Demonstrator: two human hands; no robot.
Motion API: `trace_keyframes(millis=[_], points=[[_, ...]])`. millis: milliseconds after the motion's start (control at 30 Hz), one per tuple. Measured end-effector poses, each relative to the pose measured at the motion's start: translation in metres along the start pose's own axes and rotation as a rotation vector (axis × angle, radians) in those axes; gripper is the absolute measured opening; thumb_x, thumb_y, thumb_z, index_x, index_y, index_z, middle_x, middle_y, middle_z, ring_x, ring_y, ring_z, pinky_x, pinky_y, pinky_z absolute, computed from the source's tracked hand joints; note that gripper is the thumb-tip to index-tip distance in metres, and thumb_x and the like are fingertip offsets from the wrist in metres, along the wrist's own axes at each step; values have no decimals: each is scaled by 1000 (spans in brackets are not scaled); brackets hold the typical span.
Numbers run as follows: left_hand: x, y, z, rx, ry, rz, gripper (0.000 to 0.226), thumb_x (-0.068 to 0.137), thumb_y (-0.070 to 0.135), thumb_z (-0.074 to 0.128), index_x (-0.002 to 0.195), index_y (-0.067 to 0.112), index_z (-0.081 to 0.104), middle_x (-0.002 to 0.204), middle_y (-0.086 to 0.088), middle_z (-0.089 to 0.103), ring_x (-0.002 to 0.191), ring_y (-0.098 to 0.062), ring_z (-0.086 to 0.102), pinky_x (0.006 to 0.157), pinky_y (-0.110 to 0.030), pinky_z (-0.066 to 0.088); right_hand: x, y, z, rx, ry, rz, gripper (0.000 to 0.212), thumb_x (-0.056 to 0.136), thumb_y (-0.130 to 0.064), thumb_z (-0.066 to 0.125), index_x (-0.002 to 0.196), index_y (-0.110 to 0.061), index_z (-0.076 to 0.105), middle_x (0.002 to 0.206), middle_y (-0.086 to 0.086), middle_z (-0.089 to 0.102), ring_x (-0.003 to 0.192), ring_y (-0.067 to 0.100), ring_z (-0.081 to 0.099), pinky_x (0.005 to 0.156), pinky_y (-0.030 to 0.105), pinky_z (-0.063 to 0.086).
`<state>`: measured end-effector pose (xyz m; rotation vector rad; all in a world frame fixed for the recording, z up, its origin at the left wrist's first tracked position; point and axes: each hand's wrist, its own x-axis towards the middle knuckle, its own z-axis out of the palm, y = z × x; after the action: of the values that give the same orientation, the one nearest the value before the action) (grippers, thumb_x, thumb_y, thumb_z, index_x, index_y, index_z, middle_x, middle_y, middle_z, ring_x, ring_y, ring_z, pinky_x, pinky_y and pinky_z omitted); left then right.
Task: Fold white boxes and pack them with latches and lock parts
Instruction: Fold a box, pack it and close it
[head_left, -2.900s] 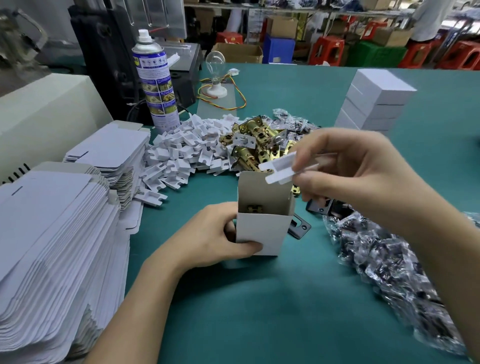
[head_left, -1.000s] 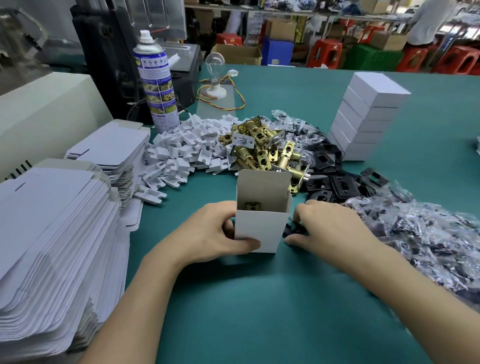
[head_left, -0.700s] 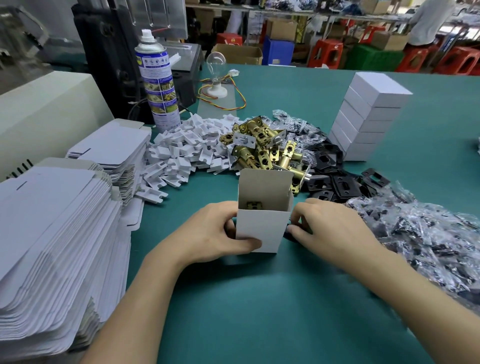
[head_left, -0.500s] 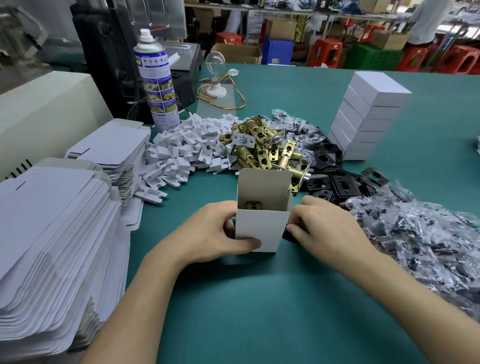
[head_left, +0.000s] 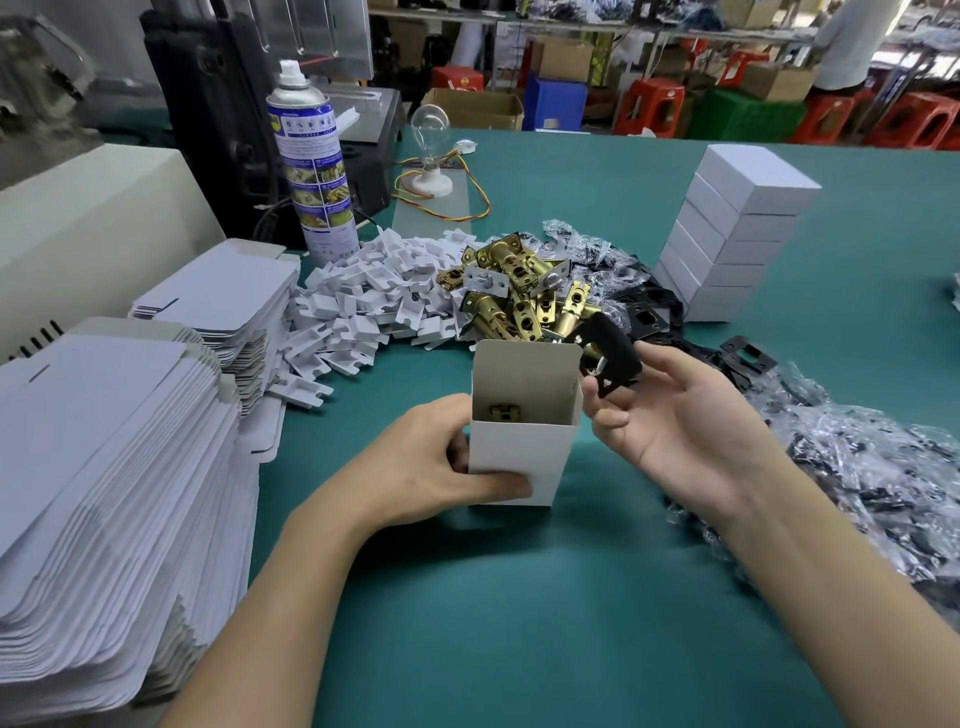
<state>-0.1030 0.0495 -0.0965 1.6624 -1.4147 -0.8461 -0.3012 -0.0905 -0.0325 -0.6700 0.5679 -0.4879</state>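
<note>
The left hand (head_left: 415, 462) is gripping the mid-frame white box (head_left: 524, 447) while the right hand (head_left: 675, 421) is pinching a black plate (head_left: 618, 348), best entering edgewise.

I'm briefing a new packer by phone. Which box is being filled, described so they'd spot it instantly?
On the green table, just before the brass latch pile, the left hand grips one white box. Unlike the closed boxes stacked far right, it stands upright, top flap open.
</note>
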Motion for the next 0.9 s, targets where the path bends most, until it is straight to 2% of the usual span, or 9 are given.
trace_keyframes(millis=[67,133,233,367,467,533,667,767,900], points=[[0,-1,-1,9,0,-12,58,68,61,84,117,33,69,116,-2,69,105,-31,69,91,-55,58,0,4,-3,39,-6,-1,33,103,-23,47,122,1,59,91,17,73,75,22,71,51,20,46],[0,-2,-1,17,-4,-15,59,69,62,83,117,30,69,116,-6,68,105,-32,68,91,-55,57,1,10,-6,-27,20,-48,27,105,-16,45,122,0,59,97,15,76,76,18,72,51,19,47],[0,-2,-1,7,-13,-15,57,70,60,83,117,31,69,116,-7,69,105,-34,68,92,-56,57,1,11,-9,-289,105,-228,23,109,-10,42,114,-2,63,94,9,79,70,12,70,51,17,48],[1,-4,0,7,1,-13,58,69,62,83,117,32,69,115,-6,69,104,-34,69,91,-57,58,-11,-7,-5,-715,149,-548,16,105,-14,55,103,-10,71,82,5,74,65,14,65,57,22,54],[1,-4,0,14,19,10,55,72,61,83,118,36,69,113,-5,69,103,-32,68,89,-56,58,-30,-18,15,-921,11,-804,7,99,-14,67,97,-14,74,71,5,71,58,14,63,54,30,56],[1,-4,-1,26,36,23,53,72,62,83,117,37,69,111,-5,70,101,-31,68,87,-56,58,-40,-20,32,-1026,-100,-896,10,92,-10,73,93,-20,75,71,0,73,54,13,65,53,28,57],[1,-5,-1,51,58,31,52,70,63,83,115,39,69,107,0,70,98,-28,69,85,-54,59,-38,-16,44,-1360,-127,-903,14,89,-5,78,96,-17,76,71,-3,72,60,15,69,62,25,56],[1,-3,-1,49,63,36,51,70,62,83,114,39,70,107,1,70,98,-28,69,85,-54,59,-36,-10,43,-1590,-99,-894,12,93,-9,75,99,-19,77,67,-16,66,61,12,67,63,18,49],[1,-1,-1,58,59,53,52,71,61,82,116,38,69,109,2,70,99,-28,69,86,-53,58,-38,-7,44,-1720,-47,-833,10,96,-20,70,102,-24,77,59,-30,53,59,1,62,60,10,41]])
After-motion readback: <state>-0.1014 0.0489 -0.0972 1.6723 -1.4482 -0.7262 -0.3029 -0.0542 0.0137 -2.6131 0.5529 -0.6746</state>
